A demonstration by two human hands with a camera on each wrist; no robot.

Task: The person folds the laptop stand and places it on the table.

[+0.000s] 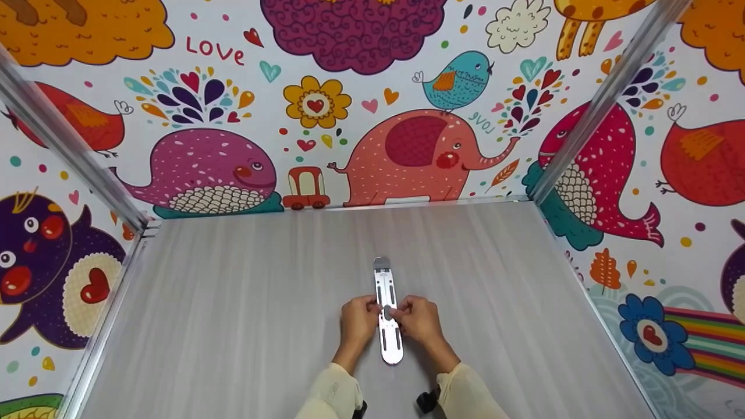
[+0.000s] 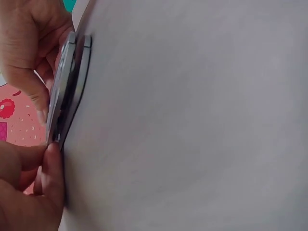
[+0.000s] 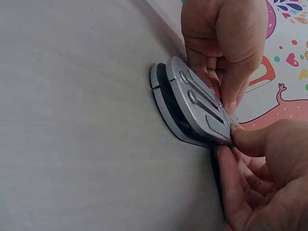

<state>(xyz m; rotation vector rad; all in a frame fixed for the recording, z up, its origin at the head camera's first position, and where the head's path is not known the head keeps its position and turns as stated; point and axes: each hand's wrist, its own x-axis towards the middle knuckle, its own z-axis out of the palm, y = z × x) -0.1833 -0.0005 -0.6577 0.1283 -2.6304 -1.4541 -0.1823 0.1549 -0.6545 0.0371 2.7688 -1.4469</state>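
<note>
A long, narrow silver folding stand-like piece (image 1: 391, 343) with rounded ends and long slots lies lengthwise on the table. Two stacked layers, parted by a dark gap at the near end, show in both wrist views. At its middle is a round grey disc (image 1: 388, 313). My left hand (image 1: 359, 320) pinches the left edge near the middle with thumb and fingers. From the opposite side my right hand (image 1: 420, 319) pinches the upper layer, thumb on top and a finger beneath, as the right wrist view shows. Some fingertips are hidden behind the piece.
Pale wood-grain tabletop (image 1: 244, 314) surrounds the piece. Printed walls with cartoon animals stand at the back and both sides. Metal posts (image 1: 561, 154) rise at the back corners, and a metal rail (image 1: 105, 331) runs along the left edge.
</note>
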